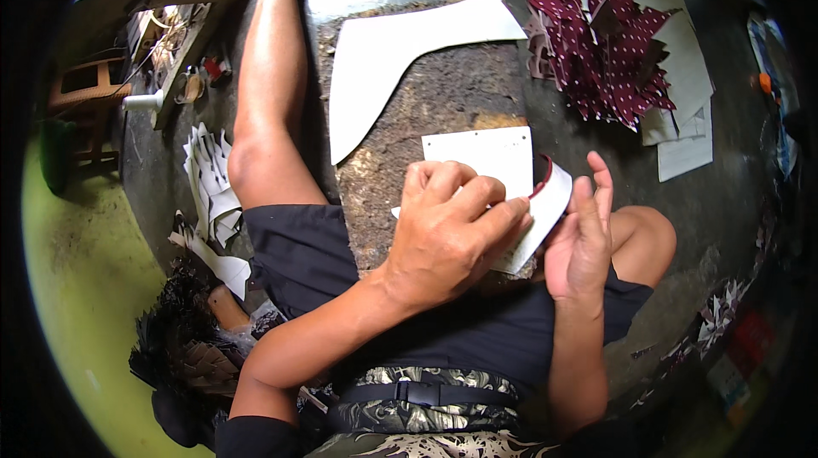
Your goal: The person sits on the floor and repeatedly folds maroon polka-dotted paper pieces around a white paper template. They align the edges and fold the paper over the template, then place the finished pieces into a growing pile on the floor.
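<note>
On a worn, rough brown board [383, 185] between my legs lies a white rectangular card [503, 151] with small dark holes near its top corners. My left hand [447, 232] is closed over the card's lower part, fingers bent, the fingertips at the edge of a curved white-backed piece [550, 207] with a maroon face. What lies under the palm is hidden. The piece curls up toward my right hand [584, 241], whose fingers are apart, palm facing the curl. A large curved white template [383, 49] rests on the board's far end.
At the far right sits a heap of maroon pieces with white dots [605, 49], beside large pale sheets [686, 134]. White cut pieces [209, 185] lie left of my left leg. A wooden frame [183, 57] and an orange-brown stool [89, 87] stand at the far left.
</note>
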### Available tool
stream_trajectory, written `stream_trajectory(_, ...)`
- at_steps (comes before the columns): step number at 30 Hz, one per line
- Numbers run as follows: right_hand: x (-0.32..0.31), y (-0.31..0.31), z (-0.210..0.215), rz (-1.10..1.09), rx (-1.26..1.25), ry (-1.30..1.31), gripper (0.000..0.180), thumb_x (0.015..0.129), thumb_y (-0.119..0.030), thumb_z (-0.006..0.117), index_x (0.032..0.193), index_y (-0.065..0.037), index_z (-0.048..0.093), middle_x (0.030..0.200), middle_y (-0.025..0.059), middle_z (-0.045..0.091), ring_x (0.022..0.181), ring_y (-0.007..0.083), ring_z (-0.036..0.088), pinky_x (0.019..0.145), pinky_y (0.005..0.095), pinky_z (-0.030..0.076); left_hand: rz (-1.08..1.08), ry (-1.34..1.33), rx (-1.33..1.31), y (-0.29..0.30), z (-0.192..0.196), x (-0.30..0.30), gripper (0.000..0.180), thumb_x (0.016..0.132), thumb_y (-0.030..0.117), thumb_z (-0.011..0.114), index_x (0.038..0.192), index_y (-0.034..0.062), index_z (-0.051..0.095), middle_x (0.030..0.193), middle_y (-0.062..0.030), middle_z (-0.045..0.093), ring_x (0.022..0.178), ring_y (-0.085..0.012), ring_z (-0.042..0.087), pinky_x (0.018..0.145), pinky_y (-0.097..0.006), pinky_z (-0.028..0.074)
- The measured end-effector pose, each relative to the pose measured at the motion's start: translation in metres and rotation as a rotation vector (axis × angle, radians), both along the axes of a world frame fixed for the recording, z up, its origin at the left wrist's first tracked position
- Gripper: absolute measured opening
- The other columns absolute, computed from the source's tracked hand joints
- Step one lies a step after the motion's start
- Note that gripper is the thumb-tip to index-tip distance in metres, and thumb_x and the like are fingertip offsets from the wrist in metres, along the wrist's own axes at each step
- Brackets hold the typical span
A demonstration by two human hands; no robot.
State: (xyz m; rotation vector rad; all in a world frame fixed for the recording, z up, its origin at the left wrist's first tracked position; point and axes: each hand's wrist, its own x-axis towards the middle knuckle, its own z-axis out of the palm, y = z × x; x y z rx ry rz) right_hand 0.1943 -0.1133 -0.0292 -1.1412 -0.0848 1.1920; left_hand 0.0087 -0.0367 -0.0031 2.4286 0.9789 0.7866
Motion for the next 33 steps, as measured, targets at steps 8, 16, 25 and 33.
stream_trajectory(8,-0.023,0.019,0.005,0.026,0.089,-0.203,0.071,0.108,0.005,0.079,0.164,-0.010,0.040,0.113,0.0092,0.075,0.101,0.0108,0.071,0.087,0.0279,0.061,-0.007,-0.002,0.017,0.000,-0.002,0.003,0.024,0.090,0.024,0.095,0.111,0.0176,0.086,0.102,0.0041,0.073,0.096,-0.0221,0.065,0.089,-0.044,0.045)
stream_trajectory(16,-0.009,0.019,-0.006,0.111,0.095,-0.274,0.063,0.106,0.004,0.082,0.156,-0.007,0.044,0.107,0.0090,0.075,0.096,0.0115,0.075,0.083,0.0284,0.064,-0.068,0.055,-0.014,0.007,0.005,-0.002,0.026,0.088,0.024,0.095,0.113,0.0193,0.088,0.104,0.0054,0.074,0.096,-0.0214,0.065,0.087,-0.042,0.046)
stream_trajectory(25,-0.005,0.019,0.003,0.152,0.033,-0.232,0.068,0.108,0.001,0.082,0.160,-0.005,0.040,0.110,0.0117,0.077,0.100,0.0128,0.076,0.087,0.0279,0.063,-0.090,0.086,-0.016,0.010,0.008,-0.002,0.028,0.088,0.023,0.096,0.115,0.0197,0.088,0.104,0.0051,0.074,0.095,-0.0211,0.065,0.085,-0.042,0.046)
stream_trajectory(33,-0.012,0.013,0.003,0.132,0.101,-0.298,0.073,0.108,0.005,0.080,0.164,-0.008,0.036,0.115,0.0129,0.078,0.106,0.0131,0.075,0.092,0.0300,0.063,-0.076,0.050,-0.027,0.007,0.005,0.000,0.030,0.086,0.021,0.098,0.115,0.0192,0.088,0.102,0.0059,0.074,0.093,-0.0202,0.064,0.086,-0.042,0.045)
